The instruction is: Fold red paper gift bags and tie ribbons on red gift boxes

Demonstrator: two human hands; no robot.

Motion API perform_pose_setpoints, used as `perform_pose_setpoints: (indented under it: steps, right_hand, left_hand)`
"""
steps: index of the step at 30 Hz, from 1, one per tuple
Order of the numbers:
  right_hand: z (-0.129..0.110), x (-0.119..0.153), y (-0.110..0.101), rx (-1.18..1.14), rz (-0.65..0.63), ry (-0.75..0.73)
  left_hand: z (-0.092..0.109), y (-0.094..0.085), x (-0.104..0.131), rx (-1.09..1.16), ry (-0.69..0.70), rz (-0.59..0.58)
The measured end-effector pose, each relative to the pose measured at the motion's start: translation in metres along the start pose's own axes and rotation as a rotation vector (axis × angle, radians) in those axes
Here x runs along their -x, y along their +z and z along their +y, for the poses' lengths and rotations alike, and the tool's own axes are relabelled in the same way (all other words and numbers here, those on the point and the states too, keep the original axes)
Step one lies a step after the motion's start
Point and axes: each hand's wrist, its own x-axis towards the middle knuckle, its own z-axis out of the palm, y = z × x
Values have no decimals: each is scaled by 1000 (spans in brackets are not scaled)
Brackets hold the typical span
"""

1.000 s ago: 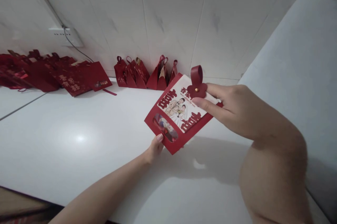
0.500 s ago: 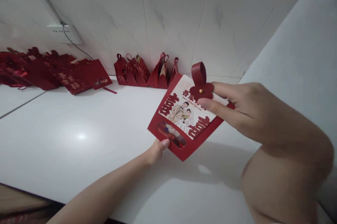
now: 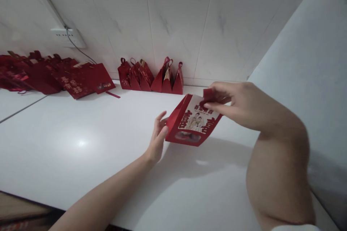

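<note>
A red gift box (image 3: 195, 122) with a printed bride and groom and a small clear window is held tilted above the white table. My right hand (image 3: 230, 104) pinches its top by the dark red strap handle (image 3: 208, 94). At the box's left edge is my left hand (image 3: 158, 135), fingers apart, the thumb close against the red side panel. Whether that thumb presses on the panel I cannot tell. The back and underside of the box are hidden.
Several small red handled boxes (image 3: 150, 79) stand in a row along the tiled wall. Left of them, flat red boxes (image 3: 78, 79) lie heaped. A wall socket (image 3: 67, 37) with a cable sits above. A pale panel (image 3: 303, 79) bounds the table (image 3: 67, 158) on the right.
The gift box has moved lower and slightly right, its side panel turning into view. My left hand has shifted from its lower edge to its left side, and its fingers have spread.
</note>
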Motion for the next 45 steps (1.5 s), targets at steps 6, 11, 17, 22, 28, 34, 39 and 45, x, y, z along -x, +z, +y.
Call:
perform_pose_setpoints:
  steps: [6, 11, 17, 22, 28, 34, 39, 45]
  right_hand:
    - [-12, -23, 37, -122, -179, 7]
    - [-17, -26, 45, -211, -120, -80]
    - [-13, -18, 24, -122, -83, -110]
    - [3, -12, 5, 43, -186, -9]
    - [15, -11, 0, 26, -273, -8]
    - [5, -17, 7, -55, -376, -122]
    - [0, -21, 17, -130, -408, -174]
    - [-1, -22, 19, -132, -432, -250]
  left_hand:
    - [21, -13, -18, -292, 183, -23]
    - [29, -7, -14, -436, 173, -18]
    - [24, -7, -12, -512, 176, 23]
    - [20, -9, -10, -490, 154, 22]
    - [18, -11, -10, -469, 149, 10]
    - [16, -17, -15, -440, 147, 70]
    - [17, -22, -24, -418, 186, 163]
    - [15, -19, -25, -372, 155, 192]
